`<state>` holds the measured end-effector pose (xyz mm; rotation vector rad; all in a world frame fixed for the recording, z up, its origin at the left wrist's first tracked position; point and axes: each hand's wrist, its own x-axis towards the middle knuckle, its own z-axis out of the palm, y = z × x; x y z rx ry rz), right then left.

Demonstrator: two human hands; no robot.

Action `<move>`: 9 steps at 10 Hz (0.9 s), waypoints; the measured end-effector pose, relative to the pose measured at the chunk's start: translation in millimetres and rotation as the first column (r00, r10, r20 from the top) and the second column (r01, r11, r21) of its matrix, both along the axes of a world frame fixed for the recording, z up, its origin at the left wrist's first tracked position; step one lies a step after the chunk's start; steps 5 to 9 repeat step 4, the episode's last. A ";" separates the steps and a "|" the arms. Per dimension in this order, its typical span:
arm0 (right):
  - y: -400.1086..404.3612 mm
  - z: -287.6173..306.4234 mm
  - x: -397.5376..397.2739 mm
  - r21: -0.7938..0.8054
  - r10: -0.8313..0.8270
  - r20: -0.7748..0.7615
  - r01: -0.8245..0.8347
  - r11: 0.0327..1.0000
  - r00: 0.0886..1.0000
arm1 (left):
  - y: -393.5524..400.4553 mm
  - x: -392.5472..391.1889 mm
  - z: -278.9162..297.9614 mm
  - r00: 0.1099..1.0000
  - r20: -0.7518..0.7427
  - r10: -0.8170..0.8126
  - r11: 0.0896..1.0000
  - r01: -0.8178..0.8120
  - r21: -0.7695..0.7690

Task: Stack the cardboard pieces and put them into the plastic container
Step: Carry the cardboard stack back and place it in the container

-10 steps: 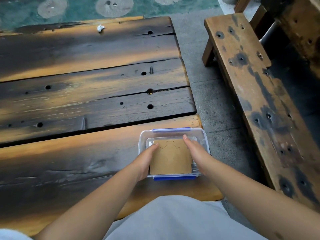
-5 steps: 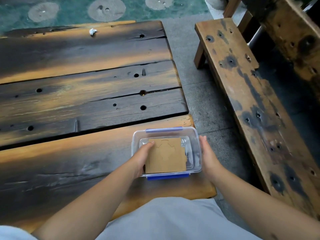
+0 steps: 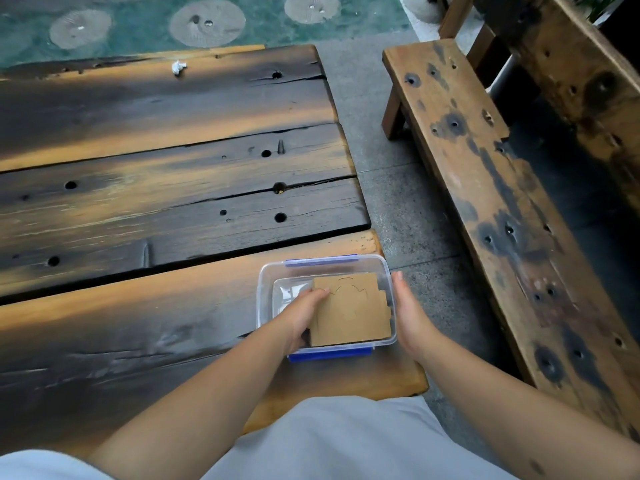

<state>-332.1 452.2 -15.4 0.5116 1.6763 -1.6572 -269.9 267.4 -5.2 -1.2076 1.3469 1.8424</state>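
Near edge of worktop (image 3: pixel 138 341), right corner: clear plastic container (image 3: pixel 266 289) with blue clips, sitting just inside that corner. Left hand (image 3: pixel 301 318) reaching in over the container's near-left wall, fingers (image 3: pixel 320 294) laid on the left edge of the cardboard stack (image 3: pixel 349 311), thumb hidden under it, so clamped on the stack as far as visible. Right hand (image 3: pixel 410 315) outside the container, flat against its right wall, fingers together and straight, steadying, not gripping anything. Stack brown, squarish, cut outline on top piece, lower piece's edge poking out at right; sits tilted, near edge riding up toward the near rim, pushed against the right wall, bare container floor showing at left. Not lying flat yet by the look of it.

Step in hand, as judged: seating the stack inside the container, final part of the task. Next move calls for lowering the near edge past the rim, sliding stack left to centre, then letting go; right hand needed to keep the light container from skating off the corner.

Farther back: small white crumpled scrap (image 3: pixel 179 67) near the far edge. Wooden bench (image 3: pixel 485 202) off to the right, across a strip of floor.
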 end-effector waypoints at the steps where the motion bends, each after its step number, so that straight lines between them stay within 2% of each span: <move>1: -0.3 0.2 -0.3 0.000 0.011 0.018 -0.011 1.000 1.000 | -3.7 3.5 0.2 1.000 -0.001 -0.014 1.000 0.014 0.027; 2: -1.0 1.7 -1.0 0.001 0.031 0.023 -0.031 1.000 0.999 | -4.5 5.2 2.7 1.000 -0.013 -0.026 0.999 0.026 0.019; 3: -2.8 4.2 -2.2 -0.048 0.074 0.000 -0.074 0.996 0.997 | -7.7 4.7 3.9 0.999 -0.027 -0.047 0.997 0.045 -0.064; 4: -9.1 13.6 -1.6 0.060 0.167 -0.100 -0.162 0.985 0.981 | -17.9 7.5 12.2 0.988 -0.062 -0.140 0.965 0.122 -0.231; 9: -9.1 13.6 -1.6 0.060 0.167 -0.100 -0.162 0.985 0.981 | -17.9 7.5 12.2 0.988 -0.062 -0.140 0.965 0.122 -0.231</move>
